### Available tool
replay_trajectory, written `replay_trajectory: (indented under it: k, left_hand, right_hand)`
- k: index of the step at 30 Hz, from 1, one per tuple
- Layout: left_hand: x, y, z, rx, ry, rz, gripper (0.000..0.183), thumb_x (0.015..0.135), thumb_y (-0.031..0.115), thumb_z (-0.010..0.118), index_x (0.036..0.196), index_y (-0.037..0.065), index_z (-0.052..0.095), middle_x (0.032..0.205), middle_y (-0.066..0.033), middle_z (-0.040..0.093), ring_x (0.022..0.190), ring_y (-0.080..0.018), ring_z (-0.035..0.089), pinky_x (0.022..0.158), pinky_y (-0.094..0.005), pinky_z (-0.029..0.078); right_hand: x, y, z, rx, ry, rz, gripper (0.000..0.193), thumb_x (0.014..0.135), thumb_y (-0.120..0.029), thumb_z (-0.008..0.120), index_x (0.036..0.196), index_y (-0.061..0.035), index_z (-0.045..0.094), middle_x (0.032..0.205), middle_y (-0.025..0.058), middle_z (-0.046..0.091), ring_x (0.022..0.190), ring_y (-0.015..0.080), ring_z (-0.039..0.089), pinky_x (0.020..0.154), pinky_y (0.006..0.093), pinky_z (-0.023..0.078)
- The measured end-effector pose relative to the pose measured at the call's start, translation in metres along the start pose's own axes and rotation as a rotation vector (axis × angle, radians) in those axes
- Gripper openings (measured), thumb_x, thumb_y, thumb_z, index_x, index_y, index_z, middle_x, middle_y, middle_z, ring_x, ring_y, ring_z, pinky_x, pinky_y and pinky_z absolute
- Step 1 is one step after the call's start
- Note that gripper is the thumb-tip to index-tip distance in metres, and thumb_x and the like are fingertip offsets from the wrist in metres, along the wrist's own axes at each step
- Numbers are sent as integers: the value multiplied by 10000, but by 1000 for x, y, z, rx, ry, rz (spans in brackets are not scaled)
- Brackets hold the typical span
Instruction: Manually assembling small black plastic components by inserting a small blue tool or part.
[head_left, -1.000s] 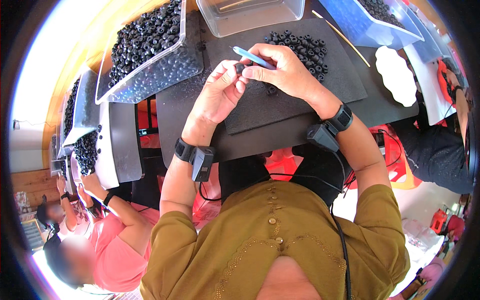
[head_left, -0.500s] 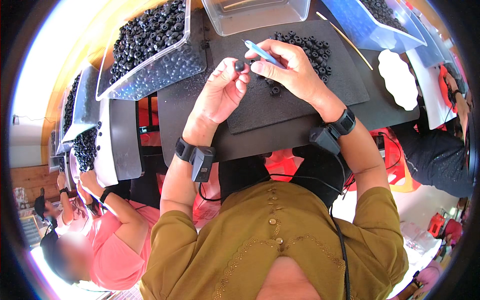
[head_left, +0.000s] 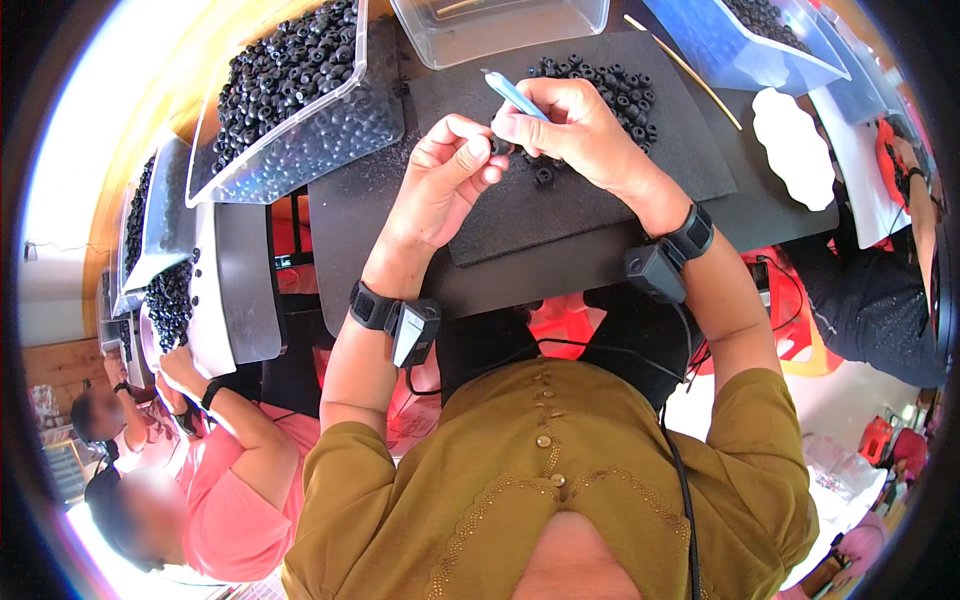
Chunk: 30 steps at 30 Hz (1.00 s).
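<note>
Rt. hand (head_left: pixel 572 125) has closed in on the lt. hand (head_left: pixel 445 178) since half a sec. ago, when the two were apart w/ the bead (head_left: pixel 500 146) in the lt. fingertips. Now that black bead sits betw. both sets of fingertips, above the dark mat (head_left: pixel 560 220). Lt. thumb and fingers pinch it, nearly closed; rt. grip is snug round a light-blue pen-like tool (head_left: pixel 515 98), dark tip up and away from the wearer. Can't tell from here how firmly the rt. fingertips touch the bead. Just beyond the rt. hand, approx. mid-mat, a heap of black beads (head_left: pixel 630 103); one loose bead (head_left: pixel 543 177) lies nearer the wearer. At lt., a see-through bin (head_left: pixel 362 45) full of same; at rt., a thin stick (head_left: pixel 695 78) and a white wavy-edged item (head_left: pixel 792 150) on the table (head_left: pixel 355 225).
</note>
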<state>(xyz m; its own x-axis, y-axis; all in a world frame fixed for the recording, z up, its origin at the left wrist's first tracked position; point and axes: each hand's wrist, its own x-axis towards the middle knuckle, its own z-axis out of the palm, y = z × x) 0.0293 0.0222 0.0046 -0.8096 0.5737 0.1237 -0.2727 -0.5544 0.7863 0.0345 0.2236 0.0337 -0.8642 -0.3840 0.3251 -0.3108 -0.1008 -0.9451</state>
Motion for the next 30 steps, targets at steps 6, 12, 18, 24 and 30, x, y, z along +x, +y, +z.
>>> replay_trajectory:
  k: [6, 12, 18, 24, 30]
  left_hand:
    - [0, 3, -6, -96, -73, -63, 87, 956, 108, 611, 1026, 58, 609, 1008, -75, 658, 891, -128, 626, 759, -219, 529]
    - [1, 11, -11, -372, -3, -2, 198, 968, 82, 574, 1162, 47, 594, 1102, -127, 617, 960, -194, 615, 832, -236, 564]
    - [0, 16, -13, -401, -3, 24, 231, 965, 85, 581, 1191, 34, 572, 1080, -121, 628, 961, -201, 623, 824, -240, 569]
    - [-1, 16, -12, -345, 52, 37, 229, 957, 84, 595, 1183, 53, 582, 1055, -94, 647, 947, -185, 639, 824, -238, 566]
    - [-1, 13, -13, -319, 49, 56, 207, 948, 49, 596, 1155, 68, 605, 1032, -85, 655, 949, -179, 638, 824, -237, 561]
  right_hand:
    - [2, 5, 1, -93, 57, -16, 207, 942, -238, 645, 887, -40, 670, 708, -48, 571, 627, 31, 483, 574, 199, 386]
    - [0, 4, 5, -374, 154, -176, 337, 959, -363, 570, 931, -34, 635, 622, 65, 518, 576, 145, 534, 556, 307, 415]
    - [0, 0, 5, -560, 84, -207, 320, 954, -340, 575, 953, -29, 650, 668, 97, 568, 597, 220, 566, 569, 323, 433]
    - [1, 3, 5, -724, 89, -333, 296, 947, -306, 592, 966, -17, 654, 698, 94, 591, 585, 218, 563, 566, 314, 440]
    - [0, 4, 4, -745, 109, -337, 282, 948, -301, 592, 962, -26, 653, 698, 90, 599, 582, 228, 571, 561, 318, 446]
